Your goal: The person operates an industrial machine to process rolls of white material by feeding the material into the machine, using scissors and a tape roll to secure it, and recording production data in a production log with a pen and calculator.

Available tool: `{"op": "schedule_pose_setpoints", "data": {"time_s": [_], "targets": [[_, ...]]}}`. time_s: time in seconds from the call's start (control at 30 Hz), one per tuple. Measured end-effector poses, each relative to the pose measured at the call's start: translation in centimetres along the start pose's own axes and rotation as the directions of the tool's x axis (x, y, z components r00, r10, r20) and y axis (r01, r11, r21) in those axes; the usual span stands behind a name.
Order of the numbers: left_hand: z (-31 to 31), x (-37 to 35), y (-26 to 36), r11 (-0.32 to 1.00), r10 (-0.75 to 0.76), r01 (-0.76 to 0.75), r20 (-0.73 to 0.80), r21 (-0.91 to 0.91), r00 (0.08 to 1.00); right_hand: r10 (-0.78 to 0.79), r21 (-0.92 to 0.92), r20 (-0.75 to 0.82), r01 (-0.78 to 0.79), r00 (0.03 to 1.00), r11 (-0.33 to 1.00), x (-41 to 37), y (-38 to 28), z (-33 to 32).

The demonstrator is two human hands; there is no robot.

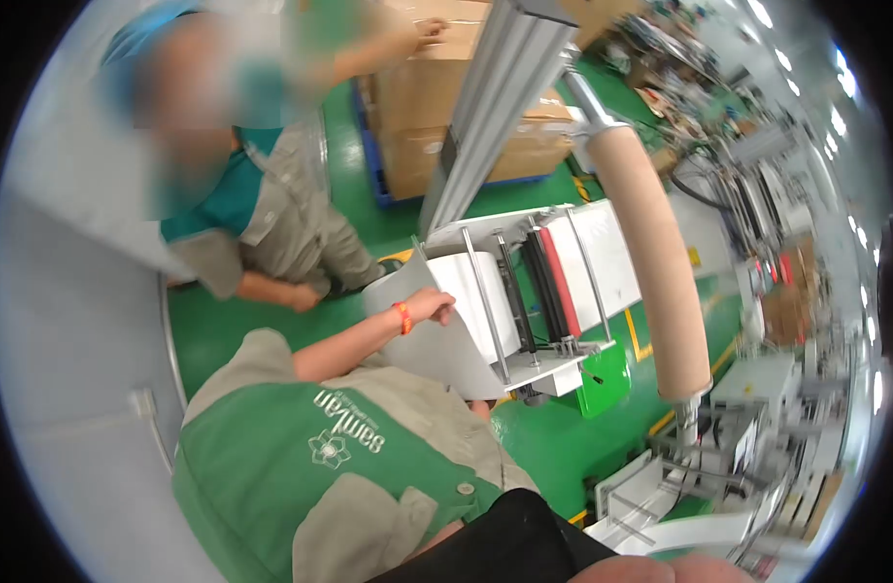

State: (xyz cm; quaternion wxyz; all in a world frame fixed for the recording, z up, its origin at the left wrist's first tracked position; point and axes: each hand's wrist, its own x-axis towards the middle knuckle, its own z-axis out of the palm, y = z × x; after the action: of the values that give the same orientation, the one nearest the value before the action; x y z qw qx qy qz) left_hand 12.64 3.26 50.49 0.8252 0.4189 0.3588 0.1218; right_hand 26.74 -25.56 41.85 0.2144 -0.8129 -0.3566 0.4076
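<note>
My left hand (431, 305), with an orange band at the wrist, is over the curved pale panel (437, 345) at the near end of a roller machine. Its fingers are curled together; whatever they may hold is too small to make out. A white sheet (475, 296) lies just beyond the fingers, beside thin metal bars. Farther right are a black roller (543, 282) and a red roller (560, 280). A small patch of skin, apparently my right hand (480, 408), shows below the panel's lower edge; its fingers are hidden.
A brown roll (650, 262) hangs on a shaft at the right, by a metal post (500, 107). Another person (271, 194) stands at the left, one arm toward the cardboard boxes (417, 126). A green bin (604, 379) stands below the machine. Equipment fills the far right.
</note>
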Motion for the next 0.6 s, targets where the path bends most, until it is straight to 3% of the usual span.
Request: {"op": "schedule_pose_setpoints", "data": {"time_s": [0.07,0.13,0.2,0.23,0.27,0.3,0.33,0.4,0.47,0.5,0.53,0.57,0.6], "targets": [[-0.1,0.0,0.9,0.997,0.014,-0.015,0.009,0.071,1.000,-0.307,0.277,-0.310,0.394,0.900,0.876,0.1,-5.3,1.7],[-0.7,-0.6,2.7,0.994,0.004,-0.003,-0.016,0.107,1.000,-0.387,0.348,-0.479,0.576,0.788,0.740,0.9,-7.1,2.6],[-1.4,-1.2,3.7,0.967,0.254,-0.253,0.135,-0.028,0.958,-0.024,0.403,-0.269,0.135,0.963,0.905,0.6,-5.5,2.7],[-2.3,-0.9,4.2,0.951,0.308,-0.309,0.060,0.019,0.950,0.071,0.350,-0.301,0.041,0.951,0.936,-0.3,-7.4,1.9],[-4.0,-0.2,4.5,0.838,0.501,-0.487,0.006,0.248,0.865,0.013,0.338,-0.306,0.096,0.952,0.936,1.4,-3.5,3.6],[-5.5,1.0,4.9,0.750,0.643,-0.611,-0.066,0.252,0.763,0.008,0.355,-0.402,0.148,0.916,0.923,0.4,-4.3,4.1],[-7.5,2.5,5.1,0.791,0.590,-0.562,-0.057,0.243,0.805,0.037,0.340,-0.340,0.086,0.940,0.936,0.3,-5.4,3.5],[-11.1,4.5,4.6,0.425,0.795,-0.505,-0.043,0.751,0.605,0.112,0.344,-0.276,-0.010,0.954,0.939,-2.7,-5.5,4.5],[-13.9,6.7,1.7,0.624,0.616,-0.405,-0.102,0.669,0.781,0.000,0.246,-0.324,0.084,0.946,0.966,-1.6,-6.2,4.2],[-16.0,8.3,-0.7,0.607,0.543,-0.362,-0.038,0.707,0.839,0.092,0.320,-0.309,0.013,0.946,0.947,-2.9,-9.2,3.2],[-17.4,10.1,-2.5,0.578,0.471,-0.337,0.034,0.743,0.881,-0.004,0.282,-0.368,0.116,0.930,0.952,-2.1,-6.2,5.4],[-17.7,11.1,-3.7,0.597,0.416,-0.334,0.075,0.729,0.906,-0.114,0.091,-0.409,0.165,0.905,0.982,-3.5,-9.0,3.5],[-17.5,11.5,-4.6,0.618,0.355,-0.314,0.100,0.721,0.929,-0.105,0.127,-0.284,0.146,0.953,0.981,-3.1,-7.7,4.0]]}}
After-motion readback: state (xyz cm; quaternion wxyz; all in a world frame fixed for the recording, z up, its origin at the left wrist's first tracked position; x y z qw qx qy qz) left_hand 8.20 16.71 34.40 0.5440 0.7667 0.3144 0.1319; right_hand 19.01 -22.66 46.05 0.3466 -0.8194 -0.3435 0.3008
